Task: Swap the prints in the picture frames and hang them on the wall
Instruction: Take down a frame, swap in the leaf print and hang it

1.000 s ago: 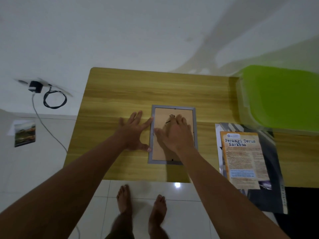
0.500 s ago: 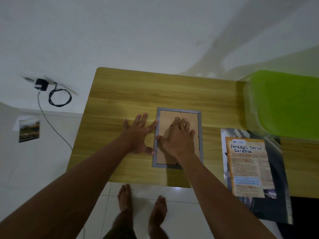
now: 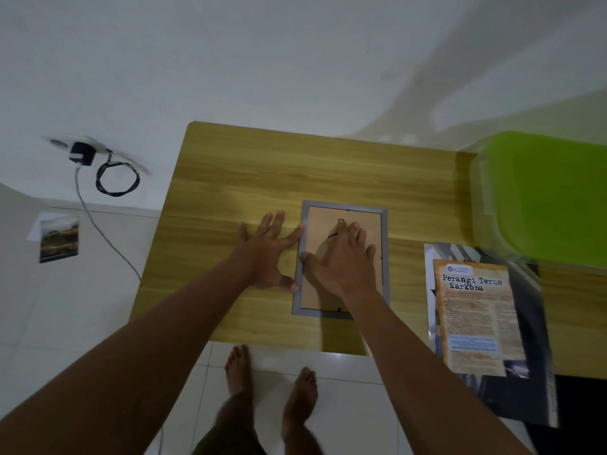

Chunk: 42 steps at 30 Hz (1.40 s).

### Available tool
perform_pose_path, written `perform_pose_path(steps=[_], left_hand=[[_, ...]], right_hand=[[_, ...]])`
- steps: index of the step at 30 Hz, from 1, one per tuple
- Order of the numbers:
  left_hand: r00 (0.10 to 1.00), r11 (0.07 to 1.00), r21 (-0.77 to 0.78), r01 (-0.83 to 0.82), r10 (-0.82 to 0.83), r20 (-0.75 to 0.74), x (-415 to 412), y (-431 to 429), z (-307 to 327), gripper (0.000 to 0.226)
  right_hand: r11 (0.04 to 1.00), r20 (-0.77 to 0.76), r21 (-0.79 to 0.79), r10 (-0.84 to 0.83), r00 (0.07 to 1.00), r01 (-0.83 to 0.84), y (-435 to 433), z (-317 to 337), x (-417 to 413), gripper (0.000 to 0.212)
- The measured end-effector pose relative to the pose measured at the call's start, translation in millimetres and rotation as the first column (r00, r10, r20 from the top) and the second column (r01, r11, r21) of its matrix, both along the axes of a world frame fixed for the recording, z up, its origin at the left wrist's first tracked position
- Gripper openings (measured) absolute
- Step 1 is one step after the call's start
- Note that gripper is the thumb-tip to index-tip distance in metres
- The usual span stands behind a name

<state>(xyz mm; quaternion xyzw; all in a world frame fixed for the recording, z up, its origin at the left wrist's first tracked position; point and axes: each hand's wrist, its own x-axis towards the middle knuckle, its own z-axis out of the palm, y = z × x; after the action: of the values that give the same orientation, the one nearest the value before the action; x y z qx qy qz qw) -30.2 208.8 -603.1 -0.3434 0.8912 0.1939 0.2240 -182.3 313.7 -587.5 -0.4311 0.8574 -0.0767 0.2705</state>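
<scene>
A grey picture frame [image 3: 385, 257] lies face down on the wooden table [image 3: 262, 172], its brown backing board and small hanger facing up. My right hand [image 3: 341, 257] lies flat on the backing board with fingers straight. My left hand [image 3: 267, 252] rests spread on the table beside the frame's left edge, index fingertip and thumb touching that edge. An orange print headed "Perangi Terus Narkoba" [image 3: 476, 320] lies to the right on top of a dark sheet [image 3: 525, 389].
A green-lidded plastic box [image 3: 551, 195] stands at the table's right. On the wall to the left hang a small photo [image 3: 59, 238] and a black plug with a coiled cable [image 3: 115, 178]. My bare feet stand on white tiles below the table's near edge.
Both hands stay in place on and beside the frame. The view has shifted slightly, so everything sits a little further right and lower.
</scene>
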Motion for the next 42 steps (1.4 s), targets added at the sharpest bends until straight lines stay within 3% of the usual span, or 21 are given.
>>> perform_pose_path(steps=[18, 21, 24, 26, 32, 42], left_hand=[[1.000, 1.000, -0.008, -0.001, 0.001, 0.001, -1, 1, 2, 0.126], [1.000, 1.000, 0.000, -0.005, 0.005, 0.005, -1, 1, 3, 0.126], [1.000, 1.000, 0.005, -0.009, 0.009, 0.000, -1, 1, 3, 0.126], [1.000, 1.000, 0.007, -0.012, 0.012, 0.001, 0, 1, 2, 0.126], [1.000, 1.000, 0.001, -0.007, 0.007, 0.004, 0, -1, -1, 0.128], [1.000, 1.000, 0.011, -0.009, 0.008, 0.020, -1, 0, 2, 0.126]], right_hand=[[0.999, 0.063, -0.001, -0.035, 0.997, 0.035, -5, -2, 1, 0.105], [1.000, 0.020, -0.014, 0.025, 0.999, -0.025, 1, -1, -4, 0.097], [0.986, -0.084, -0.122, 0.105, 0.991, -0.115, 4, 6, -23, 0.067], [0.974, -0.127, -0.139, 0.160, 0.979, -0.178, 1, 12, -42, 0.058], [0.935, -0.064, -0.004, 0.355, 0.933, -0.356, -19, 18, -82, 0.066], [0.922, -0.088, -0.027, 0.382, 0.920, -0.386, -21, 4, -89, 0.061]])
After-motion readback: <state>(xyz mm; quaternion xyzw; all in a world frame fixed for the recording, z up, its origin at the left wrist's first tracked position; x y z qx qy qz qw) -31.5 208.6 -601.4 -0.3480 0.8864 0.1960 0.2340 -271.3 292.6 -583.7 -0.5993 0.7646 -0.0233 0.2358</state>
